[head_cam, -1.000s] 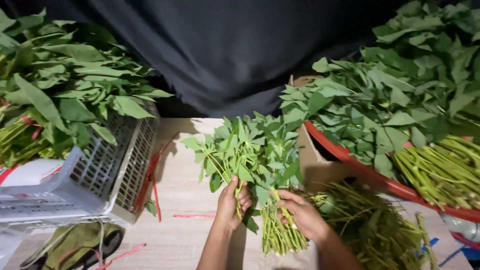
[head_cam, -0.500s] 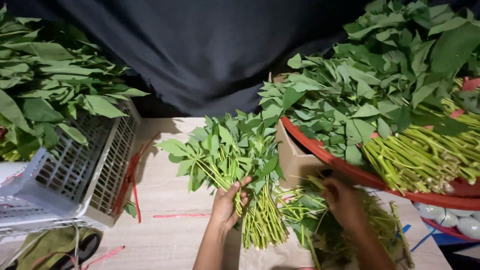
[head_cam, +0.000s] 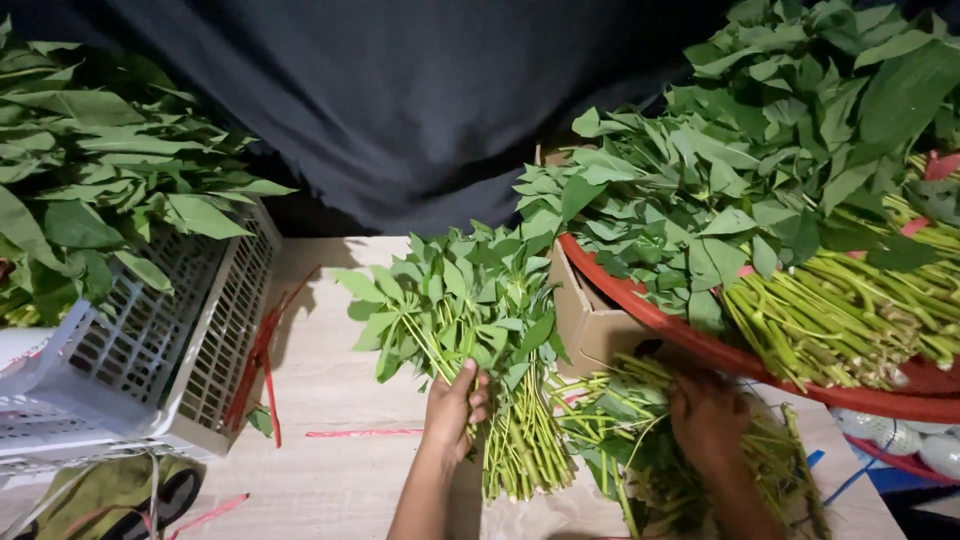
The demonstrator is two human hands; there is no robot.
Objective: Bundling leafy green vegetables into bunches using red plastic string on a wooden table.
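Two hands (head_cam: pixel 455 405), one white basket (head_cam: pixel 150 350)

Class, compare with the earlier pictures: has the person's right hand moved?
Yes. The right hand has left the bunch of leafy stems and moved right, onto the loose stems below the red basin.

Left hand (head_cam: pixel 455 405) fingers curled, clasping; right hand (head_cam: pixel 708 420) palm-down, reaching.

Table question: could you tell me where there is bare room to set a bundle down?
Bare tabletop lies between the white basket and the held bunch, apart from red ties. Crowded right of the left hand: loose stems, cardboard box, red basin.
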